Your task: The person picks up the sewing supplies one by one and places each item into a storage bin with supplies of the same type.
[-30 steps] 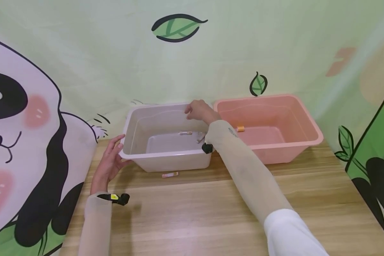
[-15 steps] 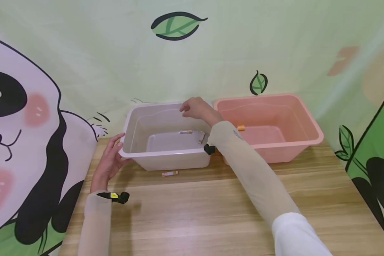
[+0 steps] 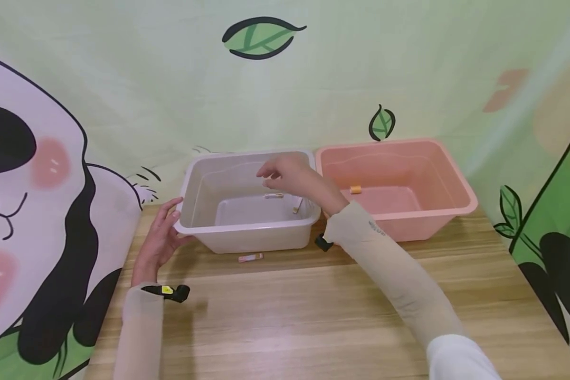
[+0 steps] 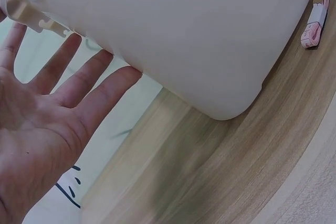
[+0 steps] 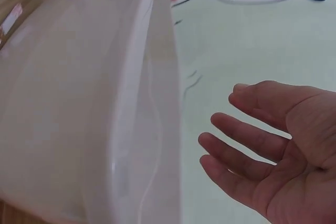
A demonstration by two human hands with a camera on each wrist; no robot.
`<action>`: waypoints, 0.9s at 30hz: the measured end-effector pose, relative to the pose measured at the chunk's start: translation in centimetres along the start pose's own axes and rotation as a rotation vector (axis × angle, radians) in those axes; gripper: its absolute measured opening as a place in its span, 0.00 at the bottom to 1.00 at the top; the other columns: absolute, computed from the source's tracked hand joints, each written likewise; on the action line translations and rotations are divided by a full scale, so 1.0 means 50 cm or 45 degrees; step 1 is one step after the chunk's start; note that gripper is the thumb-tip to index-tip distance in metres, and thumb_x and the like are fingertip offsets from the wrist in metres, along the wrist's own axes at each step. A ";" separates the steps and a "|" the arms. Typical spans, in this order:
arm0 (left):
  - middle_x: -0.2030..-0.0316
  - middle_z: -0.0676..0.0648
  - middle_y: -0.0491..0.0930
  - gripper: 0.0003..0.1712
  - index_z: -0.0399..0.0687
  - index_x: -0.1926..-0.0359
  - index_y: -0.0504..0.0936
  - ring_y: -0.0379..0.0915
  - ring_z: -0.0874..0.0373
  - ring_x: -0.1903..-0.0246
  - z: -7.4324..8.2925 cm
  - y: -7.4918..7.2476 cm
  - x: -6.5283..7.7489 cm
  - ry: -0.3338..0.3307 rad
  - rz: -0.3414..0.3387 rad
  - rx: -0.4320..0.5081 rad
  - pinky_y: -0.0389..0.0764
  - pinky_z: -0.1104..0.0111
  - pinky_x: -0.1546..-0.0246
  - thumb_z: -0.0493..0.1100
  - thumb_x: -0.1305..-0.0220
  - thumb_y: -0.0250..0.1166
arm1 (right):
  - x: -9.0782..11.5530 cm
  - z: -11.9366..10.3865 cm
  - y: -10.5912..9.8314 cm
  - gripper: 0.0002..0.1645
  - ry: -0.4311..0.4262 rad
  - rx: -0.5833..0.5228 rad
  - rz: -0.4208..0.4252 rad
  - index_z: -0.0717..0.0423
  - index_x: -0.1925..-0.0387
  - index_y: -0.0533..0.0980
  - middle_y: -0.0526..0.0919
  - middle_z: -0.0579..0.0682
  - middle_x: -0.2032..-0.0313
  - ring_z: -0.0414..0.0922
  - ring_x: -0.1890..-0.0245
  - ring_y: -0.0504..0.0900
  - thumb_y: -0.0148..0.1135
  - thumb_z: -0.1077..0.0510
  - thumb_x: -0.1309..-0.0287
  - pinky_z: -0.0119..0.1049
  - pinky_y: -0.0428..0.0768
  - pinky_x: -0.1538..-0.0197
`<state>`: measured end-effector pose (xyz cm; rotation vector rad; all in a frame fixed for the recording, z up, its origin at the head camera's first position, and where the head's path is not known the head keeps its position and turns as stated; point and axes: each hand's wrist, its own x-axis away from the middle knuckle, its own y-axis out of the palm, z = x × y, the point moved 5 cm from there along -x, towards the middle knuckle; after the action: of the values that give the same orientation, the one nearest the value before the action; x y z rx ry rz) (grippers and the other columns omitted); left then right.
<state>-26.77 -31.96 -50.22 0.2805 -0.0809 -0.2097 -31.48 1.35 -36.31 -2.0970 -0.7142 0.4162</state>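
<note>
Fingers (image 3: 268,173) of the right hand (image 3: 294,177) bend loosely, holding nothing, above the pale bin (image 3: 249,239) in the head view; two small bundles (image 3: 273,196) lie inside, a folded tape (image 3: 250,258) lies on the table (image 3: 285,316) just in front, and an orange roll (image 3: 355,189) sits in the pink bin (image 3: 410,227) alongside. Left wrist view: the left hand (image 4: 44,124) spreads its fingers, tips against the pale bin's side. Right wrist view: the right fingers curve, slightly apart
</note>
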 end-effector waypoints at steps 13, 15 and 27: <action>0.37 0.50 0.69 0.20 0.65 0.32 0.67 0.77 0.56 0.47 0.004 0.000 -0.003 0.001 -0.027 0.008 0.84 0.55 0.53 0.43 0.19 0.48 | 0.119 -0.060 0.033 0.16 -0.222 -0.255 0.207 0.58 0.45 0.82 0.87 0.50 0.49 0.43 0.50 0.84 0.63 0.59 0.31 0.36 0.80 0.42; 0.37 0.50 0.69 0.20 0.64 0.31 0.67 0.77 0.56 0.46 0.008 0.001 -0.005 0.000 -0.033 0.005 0.84 0.56 0.53 0.43 0.19 0.48 | 0.131 -0.064 0.039 0.16 -0.237 -0.281 0.221 0.58 0.45 0.82 0.87 0.51 0.48 0.42 0.50 0.84 0.64 0.60 0.31 0.34 0.80 0.42; 0.37 0.50 0.69 0.20 0.65 0.32 0.67 0.77 0.56 0.47 0.004 -0.001 0.000 -0.012 -0.028 0.024 0.83 0.54 0.51 0.43 0.19 0.48 | 0.213 -0.058 0.119 0.13 -0.214 -0.334 0.220 0.53 0.48 0.83 0.87 0.45 0.51 0.40 0.52 0.85 0.65 0.60 0.32 0.34 0.82 0.46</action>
<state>-26.82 -32.07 -50.02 0.2993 -0.0895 -0.2320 -19.62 3.41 -39.86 -2.4027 -0.7180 0.6289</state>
